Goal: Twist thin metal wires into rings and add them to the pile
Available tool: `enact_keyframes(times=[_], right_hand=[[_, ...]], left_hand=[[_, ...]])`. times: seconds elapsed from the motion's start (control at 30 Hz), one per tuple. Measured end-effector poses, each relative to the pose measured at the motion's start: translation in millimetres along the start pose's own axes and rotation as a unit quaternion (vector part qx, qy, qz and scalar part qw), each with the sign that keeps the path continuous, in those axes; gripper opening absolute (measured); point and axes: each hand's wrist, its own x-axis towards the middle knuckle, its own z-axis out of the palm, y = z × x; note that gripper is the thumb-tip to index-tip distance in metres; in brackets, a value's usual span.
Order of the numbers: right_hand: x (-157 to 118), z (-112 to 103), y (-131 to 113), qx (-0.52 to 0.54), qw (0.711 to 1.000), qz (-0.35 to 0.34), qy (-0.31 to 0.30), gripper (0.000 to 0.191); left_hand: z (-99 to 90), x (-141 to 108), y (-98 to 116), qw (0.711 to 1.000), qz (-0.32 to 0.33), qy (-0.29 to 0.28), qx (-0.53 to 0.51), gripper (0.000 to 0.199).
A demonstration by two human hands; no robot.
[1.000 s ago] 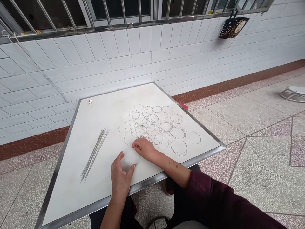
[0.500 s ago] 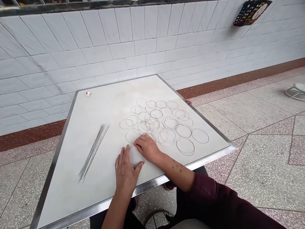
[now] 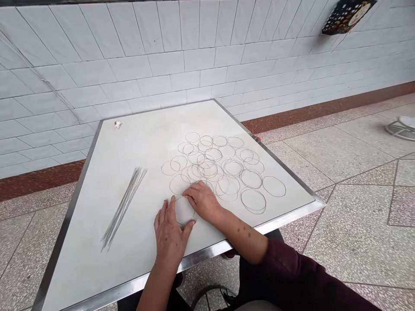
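Note:
A thin wire ring (image 3: 193,210) lies on the white table near its front edge, between my two hands. My left hand (image 3: 171,231) rests at the ring's left side, fingers spread, with thumb and fingertips touching the wire. The fingers of my right hand (image 3: 202,199) are pinched together on the ring's upper edge. Beyond my hands, several overlapping wire rings (image 3: 251,178) are spread over the table. To the left lies a bundle of straight wires (image 3: 125,207), set at a slant.
The white table (image 3: 81,263) has a metal rim and touches a tiled wall. A small red and white object (image 3: 118,125) sits at its far left corner. A stool (image 3: 402,127) stands on the floor at the right. A dark patterned item (image 3: 346,16) hangs on the wall.
The camera view has tipped slightly downward. Both hands keep nearly the same place on the ring.

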Motion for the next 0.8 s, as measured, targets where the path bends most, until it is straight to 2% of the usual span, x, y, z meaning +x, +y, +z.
enact_keyframes(times=[0.47, 0.67, 0.8], right_hand=[[-0.3, 1.1, 0.7, 0.0, 1.0, 0.014, 0.015, 0.025], [-0.5, -3.0, 1.2, -0.013, 1.0, 0.003, 0.004, 0.012], [3.2, -3.2, -0.4, -0.066, 0.998, -0.006, -0.024, 0.01]], left_hand=[[2.3, 1.0, 0.2, 0.999, 0.007, 0.012, 0.031, 0.081], [4.5, 1.7, -1.7, 0.999, 0.01, 0.017, 0.035, 0.081], [5.5, 1.9, -1.1, 1.0, 0.004, 0.022, 0.022, 0.079]])
